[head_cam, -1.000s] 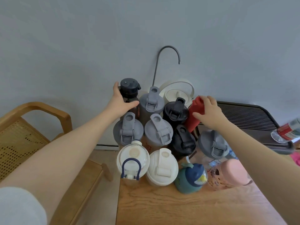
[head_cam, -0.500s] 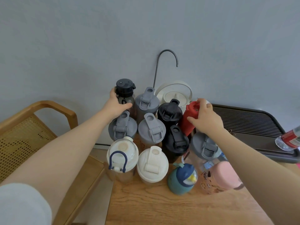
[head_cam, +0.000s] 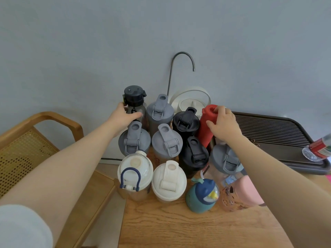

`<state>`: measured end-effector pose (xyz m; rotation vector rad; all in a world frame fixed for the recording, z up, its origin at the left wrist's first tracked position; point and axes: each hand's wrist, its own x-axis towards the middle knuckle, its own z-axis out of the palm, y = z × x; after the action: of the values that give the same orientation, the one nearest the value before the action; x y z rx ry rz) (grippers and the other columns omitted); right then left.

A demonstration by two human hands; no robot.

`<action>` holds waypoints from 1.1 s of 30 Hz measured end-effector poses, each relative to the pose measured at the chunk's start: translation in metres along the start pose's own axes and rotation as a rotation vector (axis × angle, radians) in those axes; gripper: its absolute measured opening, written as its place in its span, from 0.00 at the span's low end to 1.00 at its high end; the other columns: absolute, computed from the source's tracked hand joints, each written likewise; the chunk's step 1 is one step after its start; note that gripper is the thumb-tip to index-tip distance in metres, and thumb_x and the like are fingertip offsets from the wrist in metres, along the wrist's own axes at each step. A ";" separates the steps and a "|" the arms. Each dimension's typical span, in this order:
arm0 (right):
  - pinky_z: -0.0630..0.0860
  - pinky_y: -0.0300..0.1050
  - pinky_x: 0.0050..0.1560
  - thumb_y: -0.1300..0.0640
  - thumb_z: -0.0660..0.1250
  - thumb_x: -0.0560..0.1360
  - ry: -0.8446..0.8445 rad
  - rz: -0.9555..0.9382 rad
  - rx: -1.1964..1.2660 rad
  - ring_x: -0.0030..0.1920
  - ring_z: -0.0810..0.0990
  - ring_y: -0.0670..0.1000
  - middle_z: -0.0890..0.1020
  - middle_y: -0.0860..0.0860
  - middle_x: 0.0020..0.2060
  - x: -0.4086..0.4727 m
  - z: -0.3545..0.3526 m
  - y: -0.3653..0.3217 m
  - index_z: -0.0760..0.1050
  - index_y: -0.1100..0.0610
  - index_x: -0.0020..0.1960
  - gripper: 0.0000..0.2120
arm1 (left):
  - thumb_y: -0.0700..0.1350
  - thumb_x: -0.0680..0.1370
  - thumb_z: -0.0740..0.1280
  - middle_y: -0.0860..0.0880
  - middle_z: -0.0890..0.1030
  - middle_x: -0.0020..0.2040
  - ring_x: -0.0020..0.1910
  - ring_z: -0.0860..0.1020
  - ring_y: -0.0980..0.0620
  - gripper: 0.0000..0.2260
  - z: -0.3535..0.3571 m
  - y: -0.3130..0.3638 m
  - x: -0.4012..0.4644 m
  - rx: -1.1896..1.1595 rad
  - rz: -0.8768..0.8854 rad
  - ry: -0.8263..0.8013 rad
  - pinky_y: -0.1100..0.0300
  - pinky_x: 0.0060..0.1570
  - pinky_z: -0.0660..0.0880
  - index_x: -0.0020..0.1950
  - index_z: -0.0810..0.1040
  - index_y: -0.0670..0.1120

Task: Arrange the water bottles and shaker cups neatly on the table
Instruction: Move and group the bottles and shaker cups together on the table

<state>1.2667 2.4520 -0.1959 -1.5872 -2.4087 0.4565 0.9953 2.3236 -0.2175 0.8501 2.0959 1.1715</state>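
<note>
Left hand (head_cam: 123, 117) grips bottle (head_cam: 134, 102), wooden table (head_cam: 197, 228)

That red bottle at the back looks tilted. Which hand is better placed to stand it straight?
The right hand. It already grips the red bottle near its top, at the right end of the back row. The left hand is across the group, holding the black-capped bottle at the back left corner.

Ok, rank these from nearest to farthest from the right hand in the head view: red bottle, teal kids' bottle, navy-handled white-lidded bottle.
1. red bottle, held by the right hand, back right.
2. teal kids' bottle, front row.
3. navy-handled white-lidded bottle, front left corner.
</note>
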 end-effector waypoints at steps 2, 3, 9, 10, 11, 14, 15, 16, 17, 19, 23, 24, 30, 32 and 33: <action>0.64 0.56 0.65 0.53 0.66 0.73 0.001 -0.004 -0.008 0.65 0.65 0.64 0.67 0.62 0.64 0.001 0.002 -0.002 0.63 0.63 0.65 0.26 | 0.47 0.74 0.70 0.44 0.69 0.68 0.65 0.69 0.46 0.30 0.000 0.000 0.001 0.006 0.005 -0.008 0.54 0.59 0.68 0.71 0.61 0.42; 0.64 0.56 0.65 0.53 0.67 0.72 0.010 -0.013 -0.014 0.65 0.66 0.64 0.67 0.62 0.65 0.000 0.002 -0.003 0.63 0.64 0.64 0.26 | 0.47 0.74 0.69 0.44 0.69 0.68 0.65 0.69 0.46 0.29 0.000 0.000 0.000 0.012 0.012 -0.010 0.56 0.57 0.68 0.70 0.61 0.42; 0.66 0.55 0.62 0.51 0.68 0.71 0.156 -0.080 -0.033 0.63 0.69 0.63 0.70 0.60 0.63 -0.011 0.003 -0.009 0.63 0.62 0.64 0.28 | 0.47 0.74 0.69 0.43 0.66 0.70 0.66 0.68 0.45 0.33 0.000 -0.003 0.003 -0.015 0.006 -0.009 0.55 0.58 0.67 0.73 0.56 0.41; 0.65 0.55 0.63 0.51 0.68 0.71 0.161 -0.091 -0.040 0.64 0.69 0.62 0.69 0.60 0.64 -0.012 0.003 -0.010 0.63 0.62 0.66 0.28 | 0.47 0.74 0.69 0.42 0.66 0.71 0.67 0.68 0.45 0.34 0.000 -0.005 0.003 -0.026 -0.007 -0.013 0.54 0.60 0.67 0.74 0.55 0.42; 0.63 0.55 0.65 0.51 0.67 0.71 0.163 -0.107 -0.055 0.66 0.67 0.62 0.69 0.60 0.65 -0.013 0.002 -0.011 0.62 0.61 0.67 0.29 | 0.48 0.74 0.69 0.42 0.65 0.71 0.67 0.68 0.44 0.35 -0.001 -0.006 0.003 -0.033 -0.018 -0.020 0.53 0.61 0.67 0.74 0.54 0.42; 0.59 0.56 0.70 0.50 0.67 0.72 0.160 -0.181 -0.085 0.70 0.63 0.61 0.65 0.59 0.69 -0.016 0.001 -0.017 0.60 0.59 0.70 0.31 | 0.50 0.74 0.69 0.42 0.62 0.73 0.69 0.65 0.44 0.35 -0.002 -0.005 -0.001 -0.040 -0.038 -0.021 0.50 0.65 0.65 0.74 0.53 0.44; 0.58 0.56 0.70 0.51 0.66 0.72 0.158 -0.201 -0.080 0.70 0.62 0.61 0.65 0.59 0.70 -0.018 0.000 -0.019 0.60 0.59 0.70 0.31 | 0.50 0.74 0.68 0.42 0.62 0.73 0.70 0.64 0.44 0.34 -0.002 -0.003 -0.004 -0.031 -0.019 0.011 0.50 0.66 0.64 0.74 0.54 0.44; 0.57 0.56 0.71 0.51 0.66 0.72 0.162 -0.210 -0.065 0.71 0.62 0.60 0.64 0.59 0.70 -0.020 -0.001 -0.019 0.60 0.58 0.71 0.31 | 0.49 0.75 0.68 0.43 0.61 0.73 0.70 0.63 0.45 0.33 -0.002 0.000 -0.008 -0.012 0.025 0.061 0.51 0.66 0.62 0.74 0.56 0.44; 0.56 0.56 0.71 0.51 0.66 0.72 0.167 -0.208 -0.048 0.71 0.61 0.60 0.64 0.58 0.70 -0.024 -0.004 -0.017 0.60 0.58 0.71 0.31 | 0.48 0.75 0.67 0.43 0.61 0.73 0.71 0.62 0.45 0.31 -0.003 0.006 -0.014 0.018 0.091 0.125 0.52 0.67 0.61 0.73 0.57 0.44; 0.55 0.56 0.72 0.50 0.67 0.72 0.169 -0.190 -0.039 0.72 0.60 0.60 0.64 0.58 0.71 -0.032 -0.011 -0.004 0.61 0.58 0.70 0.30 | 0.45 0.75 0.67 0.42 0.60 0.73 0.72 0.58 0.45 0.30 -0.007 0.020 -0.031 0.098 0.268 0.262 0.54 0.69 0.56 0.73 0.57 0.42; 0.56 0.54 0.71 0.47 0.69 0.72 0.036 -0.134 -0.023 0.72 0.60 0.60 0.65 0.60 0.70 -0.056 -0.023 0.038 0.63 0.61 0.69 0.32 | 0.42 0.75 0.66 0.38 0.51 0.75 0.74 0.49 0.41 0.29 -0.012 0.051 -0.065 0.229 0.526 0.433 0.54 0.71 0.48 0.72 0.58 0.39; 0.57 0.54 0.70 0.46 0.70 0.71 -0.029 -0.129 -0.026 0.71 0.61 0.60 0.64 0.59 0.70 -0.062 -0.024 0.047 0.62 0.60 0.70 0.34 | 0.42 0.74 0.67 0.38 0.51 0.75 0.74 0.49 0.40 0.27 -0.008 0.057 -0.072 0.253 0.561 0.418 0.53 0.71 0.49 0.71 0.61 0.39; 0.70 0.53 0.63 0.41 0.75 0.63 -0.227 -0.155 -0.014 0.68 0.67 0.55 0.63 0.53 0.70 -0.085 -0.019 0.062 0.53 0.51 0.74 0.48 | 0.42 0.74 0.66 0.43 0.73 0.64 0.66 0.67 0.45 0.14 0.046 0.080 -0.122 0.389 0.818 0.032 0.64 0.62 0.56 0.58 0.76 0.41; 0.71 0.52 0.60 0.42 0.74 0.64 -0.218 -0.159 -0.004 0.66 0.69 0.56 0.63 0.53 0.70 -0.083 -0.017 0.063 0.52 0.50 0.74 0.47 | 0.40 0.74 0.66 0.44 0.78 0.56 0.57 0.74 0.48 0.10 0.069 0.082 -0.138 0.419 0.894 -0.099 0.66 0.56 0.64 0.55 0.77 0.41; 0.71 0.51 0.60 0.43 0.73 0.65 -0.219 -0.164 0.000 0.66 0.69 0.57 0.63 0.54 0.69 -0.081 -0.017 0.064 0.52 0.51 0.74 0.45 | 0.41 0.75 0.66 0.46 0.78 0.54 0.55 0.75 0.49 0.10 0.080 0.081 -0.147 0.442 0.889 -0.151 0.65 0.53 0.66 0.55 0.77 0.42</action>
<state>1.3592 2.4033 -0.2057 -1.3894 -2.6725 0.6281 1.1662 2.2860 -0.1549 2.1473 1.8949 0.9710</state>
